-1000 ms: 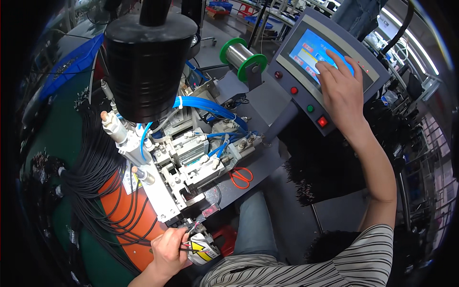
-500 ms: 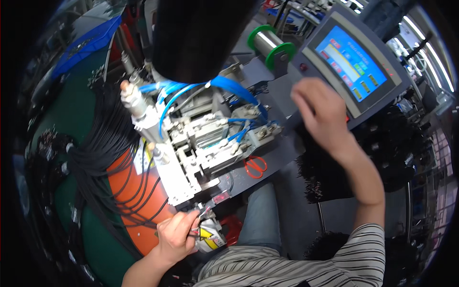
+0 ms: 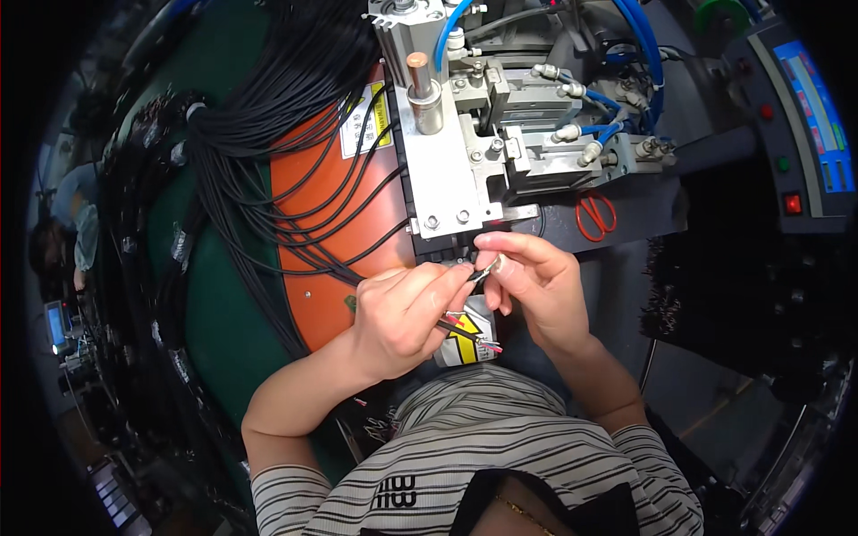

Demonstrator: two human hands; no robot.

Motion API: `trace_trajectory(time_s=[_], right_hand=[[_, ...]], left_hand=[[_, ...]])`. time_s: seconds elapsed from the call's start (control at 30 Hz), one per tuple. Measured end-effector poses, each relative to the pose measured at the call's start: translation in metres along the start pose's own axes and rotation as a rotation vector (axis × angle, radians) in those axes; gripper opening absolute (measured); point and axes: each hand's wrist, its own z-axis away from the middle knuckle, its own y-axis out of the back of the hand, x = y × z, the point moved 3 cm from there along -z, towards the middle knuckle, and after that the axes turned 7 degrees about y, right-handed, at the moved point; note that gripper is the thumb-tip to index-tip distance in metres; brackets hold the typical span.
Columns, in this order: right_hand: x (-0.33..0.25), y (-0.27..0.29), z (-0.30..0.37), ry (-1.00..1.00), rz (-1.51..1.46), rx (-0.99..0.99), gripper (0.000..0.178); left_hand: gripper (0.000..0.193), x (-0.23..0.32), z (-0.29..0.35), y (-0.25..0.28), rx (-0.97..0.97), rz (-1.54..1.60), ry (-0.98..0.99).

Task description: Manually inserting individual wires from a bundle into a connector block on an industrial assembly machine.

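My left hand (image 3: 402, 313) pinches a black cable (image 3: 474, 277) close to its stripped end, just in front of the metal machine (image 3: 447, 174). Against it, my right hand (image 3: 541, 290) closes thumb and fingers on the thin bare wires (image 3: 487, 271) at that end. More cable ends with red, white and blue wires (image 3: 483, 342) stick out below my left hand. Behind them lies a silver and yellow labelled surface (image 3: 465, 348). The cables run back left over an orange panel (image 3: 326, 237) to a thick black cable bundle (image 3: 259, 134). My fingers partly hide the tips.
Red-handled scissors (image 3: 594, 216) lie on the grey machine bed, right of my hands. Blue air hoses (image 3: 657, 54) arch over the machine. A control panel with a screen and buttons (image 3: 813, 134) stands at the right. Another person (image 3: 76, 201) is at the far left.
My right hand has come from near the screen down to the wires beside my left hand. My left hand has brought the cable up to the machine's front. The view has shifted.
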Motion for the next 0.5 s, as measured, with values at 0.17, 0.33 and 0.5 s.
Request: trace_trajectory(time_s=[0.17,0.33,0.5], right_hand=[[0.009,0.0,0.006,-0.004,0.054,-0.043,0.014],[0.004,-0.014,0.01,0.61,0.741,-0.001,0.023],[-0.004,-0.019,0.01,0.798,0.877,-0.154,0.034]], left_hand=[[0.021,0.005,-0.002,0.004,-0.06,-0.051,0.029],[0.011,0.004,-0.003,0.0,-0.019,0.193,0.172],[0.007,-0.001,-0.004,0.002,-0.073,0.258,0.306]])
